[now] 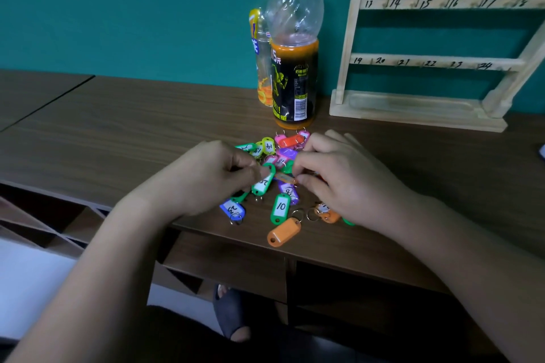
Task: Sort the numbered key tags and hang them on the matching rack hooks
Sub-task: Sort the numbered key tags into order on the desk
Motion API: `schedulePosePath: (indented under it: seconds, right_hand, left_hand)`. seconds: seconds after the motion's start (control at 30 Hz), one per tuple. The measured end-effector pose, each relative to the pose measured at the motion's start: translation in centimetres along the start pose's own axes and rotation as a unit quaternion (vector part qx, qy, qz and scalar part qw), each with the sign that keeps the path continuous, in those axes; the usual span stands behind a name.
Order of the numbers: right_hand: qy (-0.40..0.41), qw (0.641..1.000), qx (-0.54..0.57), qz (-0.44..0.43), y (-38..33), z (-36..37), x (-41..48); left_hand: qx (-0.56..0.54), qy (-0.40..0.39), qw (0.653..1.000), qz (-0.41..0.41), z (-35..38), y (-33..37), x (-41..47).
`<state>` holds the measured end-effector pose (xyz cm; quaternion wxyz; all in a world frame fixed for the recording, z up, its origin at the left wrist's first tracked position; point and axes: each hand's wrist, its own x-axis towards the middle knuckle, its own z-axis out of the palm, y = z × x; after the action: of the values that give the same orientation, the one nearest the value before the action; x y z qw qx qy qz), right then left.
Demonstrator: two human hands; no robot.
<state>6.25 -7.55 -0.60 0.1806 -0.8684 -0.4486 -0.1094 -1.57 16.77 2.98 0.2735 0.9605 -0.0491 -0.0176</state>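
Sorting stage: left hand pinches a green tag; right hand pinches an orange tag above the pile; next, read one number, then carry it to the rack.

Key tags lie heaped on the counter, bottles just behind (rack behind-right).

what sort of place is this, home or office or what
Most likely a home or small office room: a brown wood-grain desk against a teal wall, drink bottles standing on it, and a wooden rack with handwritten numbers near a pile of key tags.
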Motion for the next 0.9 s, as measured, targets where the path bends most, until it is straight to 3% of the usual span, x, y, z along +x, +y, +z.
schedulePosePath:
  seconds: [0.2,0.33,0.53,0.7,0.9]
  right_hand:
    - [-0.016,0.999,0.037,0.033,0.5,-0.6,0.1]
    - [-0.030,0.995,0.063,0.073,1.4,-2.1,0.2]
    - [-0.006,0.989,0.053,0.135,2.6,-3.3,0.3]
    - [-0.055,0.990,0.021,0.132,2.3,-2.3,0.6]
    - [-0.068,0.986,0.040,0.144,3.2,-2.6,0.4]
  left_hand:
    - [0.025,-0.026,0.999,-0.030,-0.4,-0.8,0.0]
    - [0.044,0.043,0.998,-0.030,-0.6,-1.3,0.3]
    - [0.043,0.140,0.987,0.059,1.3,0.1,1.8]
    - [0.089,0.103,0.985,0.107,2.4,0.8,3.1]
    - [0.094,0.097,0.987,0.084,2.4,0.8,3.7]
